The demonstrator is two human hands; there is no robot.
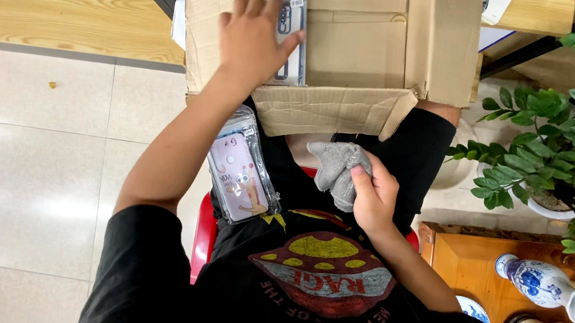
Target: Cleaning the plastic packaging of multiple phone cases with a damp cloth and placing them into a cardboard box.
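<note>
A pale tiled floor (33, 176) and a wooden shelf (66, 14) are being shown at the far left; a stack of clear phone cases (243, 174), the top one printed with a cartoon figure, is being balanced on the left thigh, its long axis running away from the body and tilted a little leftward; above it the left hand (254, 39) is being stretched forward into an open cardboard box (335, 59), fingers spread flat and pressed on a packaged case (290, 39), which is being held upright against the box's inner wall, its long axis running vertically in the picture, the thumb lying on its right edge; whether it is being gripped or only pinned cannot be told; the case is lying directly under the fingertips, the left hand being much the nearer of the two. A torn front flap (329, 108) is being seen hanging toward the lap; to its right a grey cloth (337, 171) is being clenched in the right hand (373, 200), kept low over the lap above a red stool (205, 235); at the far right a potted plant (572, 129) and a blue-and-white vase (547, 285) on a wooden table (470, 269) are being shown.
</note>
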